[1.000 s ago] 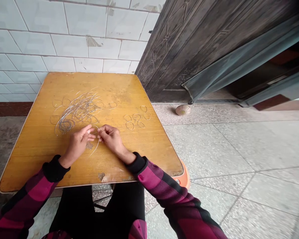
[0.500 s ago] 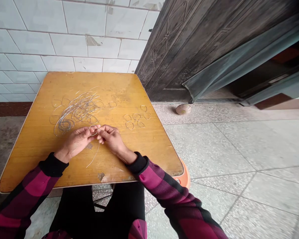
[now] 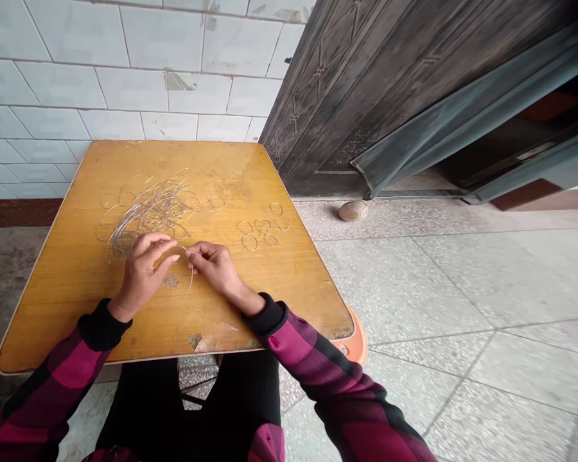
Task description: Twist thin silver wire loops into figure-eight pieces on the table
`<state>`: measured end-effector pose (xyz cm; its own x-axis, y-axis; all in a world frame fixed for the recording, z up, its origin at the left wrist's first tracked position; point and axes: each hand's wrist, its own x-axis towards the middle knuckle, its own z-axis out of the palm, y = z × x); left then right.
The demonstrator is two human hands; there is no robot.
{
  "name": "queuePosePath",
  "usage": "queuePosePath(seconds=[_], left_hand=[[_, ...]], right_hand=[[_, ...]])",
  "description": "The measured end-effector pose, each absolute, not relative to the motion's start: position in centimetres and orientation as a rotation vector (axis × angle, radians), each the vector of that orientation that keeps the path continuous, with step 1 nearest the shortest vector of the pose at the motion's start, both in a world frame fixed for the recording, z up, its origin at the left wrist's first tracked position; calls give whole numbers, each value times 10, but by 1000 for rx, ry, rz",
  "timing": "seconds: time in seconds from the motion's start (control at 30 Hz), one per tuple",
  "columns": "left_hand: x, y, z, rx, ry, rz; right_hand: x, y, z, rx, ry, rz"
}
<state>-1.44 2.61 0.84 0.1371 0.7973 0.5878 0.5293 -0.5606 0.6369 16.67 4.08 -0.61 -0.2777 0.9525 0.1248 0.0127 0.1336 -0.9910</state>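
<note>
Fingers (image 3: 189,253) on thin wire loop (image 3: 182,246) w/ tail

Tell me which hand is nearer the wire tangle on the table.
Left. The left hand lies at the tangle's lower edge, its fingers reaching up to it. The right hand is farther off, below and to the right of the wire tangle.

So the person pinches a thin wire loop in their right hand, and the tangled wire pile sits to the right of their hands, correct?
No: the head view shows the tangled wire pile to the left of the hands, just beyond the left hand. The right hand does pinch the thin wire loop.
</note>
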Motion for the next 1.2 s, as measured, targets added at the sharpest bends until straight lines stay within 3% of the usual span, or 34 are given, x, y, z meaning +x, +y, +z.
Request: queuePosePath(seconds=[0.2, 0.43, 0.7, 0.97, 1.2], left_hand=[[-11, 18, 12, 2454, 1332, 1407], [-9, 20, 3, 2363, 1340, 1337], [-6, 25, -5, 2030, 1353, 1305], [-6, 24, -2, 1723, 1309, 1250], [-4, 23, -2, 1493, 1228, 1247]], right_hand=[[162, 41, -2, -961, -1203, 1533], [155, 38, -6, -919, -821, 1859], [147, 33, -16, -937, -1162, 1521], [155, 30, -10, -940, -1752, 912], [155, 29, -6, -927, -1795, 852]])
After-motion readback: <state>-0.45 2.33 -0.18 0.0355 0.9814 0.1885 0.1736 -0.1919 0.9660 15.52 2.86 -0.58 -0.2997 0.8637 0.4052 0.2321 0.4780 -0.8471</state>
